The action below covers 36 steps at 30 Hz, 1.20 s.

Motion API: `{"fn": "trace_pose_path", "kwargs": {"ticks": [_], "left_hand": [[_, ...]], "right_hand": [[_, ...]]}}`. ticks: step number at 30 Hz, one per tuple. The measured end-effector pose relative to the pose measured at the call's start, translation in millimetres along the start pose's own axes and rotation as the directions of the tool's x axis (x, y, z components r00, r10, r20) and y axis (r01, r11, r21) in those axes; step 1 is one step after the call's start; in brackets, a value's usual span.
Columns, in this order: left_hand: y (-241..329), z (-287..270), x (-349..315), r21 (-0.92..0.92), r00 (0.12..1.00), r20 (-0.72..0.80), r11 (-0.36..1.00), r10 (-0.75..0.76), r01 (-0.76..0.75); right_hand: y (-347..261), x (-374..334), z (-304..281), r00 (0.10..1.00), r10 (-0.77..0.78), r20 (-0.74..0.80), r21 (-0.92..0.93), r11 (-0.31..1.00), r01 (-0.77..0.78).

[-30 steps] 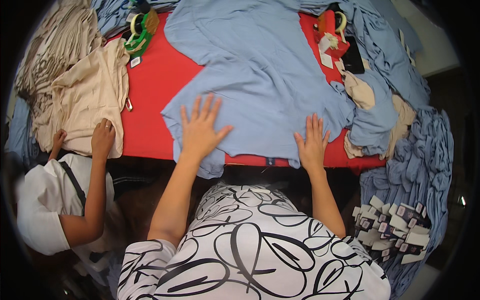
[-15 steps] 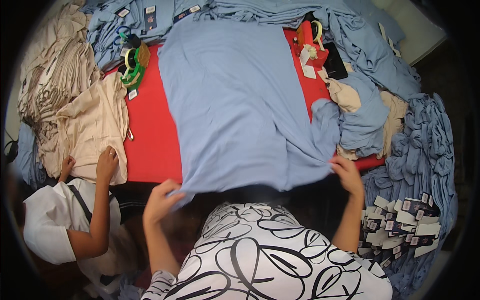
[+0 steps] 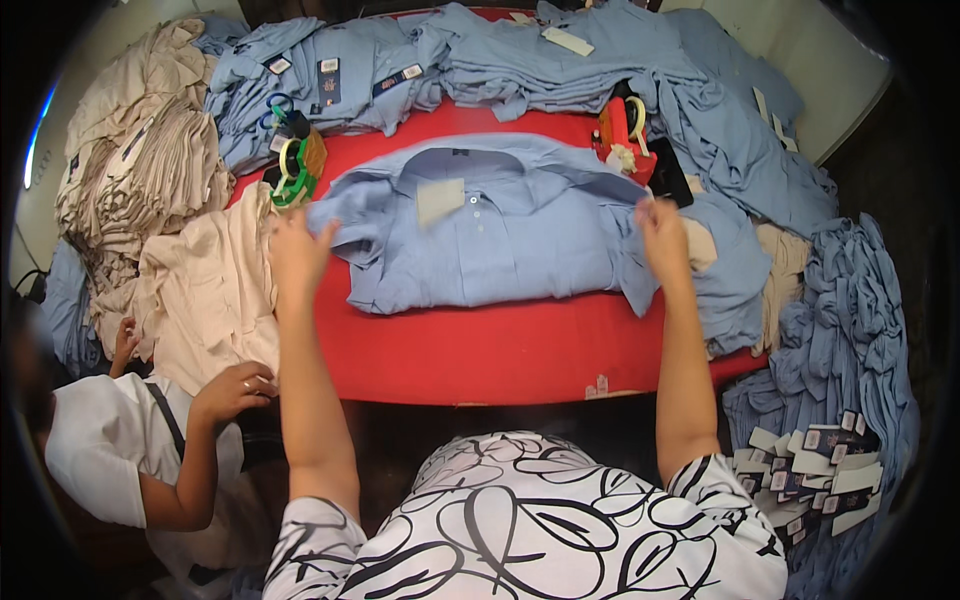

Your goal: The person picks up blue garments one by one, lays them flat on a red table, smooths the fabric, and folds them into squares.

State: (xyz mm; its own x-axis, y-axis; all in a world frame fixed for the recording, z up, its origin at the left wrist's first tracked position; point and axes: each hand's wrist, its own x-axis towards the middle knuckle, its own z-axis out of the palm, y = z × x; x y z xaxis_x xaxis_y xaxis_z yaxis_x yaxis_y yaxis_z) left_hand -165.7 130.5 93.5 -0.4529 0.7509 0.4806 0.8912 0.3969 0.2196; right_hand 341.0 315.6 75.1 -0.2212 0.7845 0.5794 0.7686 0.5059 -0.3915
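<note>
A light blue collared shirt (image 3: 520, 255) lies folded up across the red table, its collar and buttons facing up. A pale paper tag (image 3: 440, 202) rests below its collar, slightly blurred. My left hand (image 3: 300, 250) is at the shirt's left sleeve, thumb spread away from the fingers; whether it touches the cloth is hard to see. At the opposite side my right hand (image 3: 664, 235) has its fingers closed on the shirt's right shoulder edge.
Tape dispensers, one green (image 3: 296, 172) and one red (image 3: 626, 140), stand behind the shirt. Blue shirts (image 3: 570, 65) are piled along the back, beige garments (image 3: 140, 150) at left. A co-worker's hand (image 3: 236, 392) is near a beige garment. Tagged blue garments (image 3: 845, 300) hang at right.
The blue cloth that was stretched toward me is now folded up away from me, showing the collar and front. Both my hands have moved forward. The co-worker's hand has come nearer my left arm.
</note>
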Motion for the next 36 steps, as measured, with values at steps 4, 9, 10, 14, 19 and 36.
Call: {"fn": "trace_pose_path", "kwargs": {"ticks": [4,9,10,14,19,36], "left_hand": [[33,-2,-70,-0.158,0.902,0.427,0.978,-0.056,0.135],[17,20,-106,-0.282,0.922,0.372,0.933,-0.106,0.221],[15,20,-106,-0.321,0.916,0.385,0.913,-0.116,0.251],[7,22,-104,-0.360,0.862,0.448,0.835,-0.236,0.416],[3,25,-106,-0.314,0.884,0.405,0.873,-0.232,0.373],[-21,-60,-62,-0.624,0.904,0.408,0.683,-0.129,0.379]], "right_hand": [[-29,-78,-8,0.515,0.304,0.802,0.291,0.554,-0.780],[-23,-113,12,0.663,0.398,0.635,0.432,0.529,-0.731],[-20,-114,13,0.698,0.420,0.580,0.415,0.585,-0.697],[-17,-99,19,0.927,0.375,0.017,0.104,0.921,-0.374],[-7,-85,28,0.939,0.345,0.009,-0.059,0.937,-0.343],[-37,-39,-92,0.760,0.439,0.480,0.488,0.586,-0.647]]}}
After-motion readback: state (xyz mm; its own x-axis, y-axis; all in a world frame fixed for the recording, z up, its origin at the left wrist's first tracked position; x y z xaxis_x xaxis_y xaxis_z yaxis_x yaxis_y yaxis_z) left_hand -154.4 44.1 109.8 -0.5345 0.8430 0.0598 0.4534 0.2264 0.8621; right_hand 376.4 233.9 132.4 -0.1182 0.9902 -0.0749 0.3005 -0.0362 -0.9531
